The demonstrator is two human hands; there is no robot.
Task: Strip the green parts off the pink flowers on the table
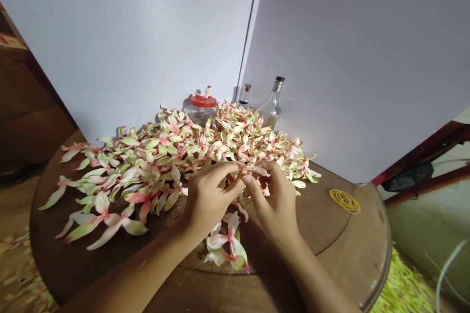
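Observation:
Both hands meet over the middle of the table, fingertips almost touching. My left hand (215, 188) is closed in a pinch, thumb and forefinger at the base of a pale pink-white flower (259, 171). My right hand (275, 200) pinches the same flower, its thumb pressed against the near side; the fingers partly hide it. Below and between the wrists, a few white and pink flowers with greenish tips (227, 244) lie close together on the table. Just beyond my hands spreads a large heap of similar flowers (165, 144).
The round brown table (352, 254) stands against pale walls. A red-lidded jar (203, 102) with a flower on top and two glass bottles (271, 105) (245, 98) rise behind the heap. Yellow rubber bands (345, 201) lie at the right. Yellow-green pieces (402, 283) cover the floor.

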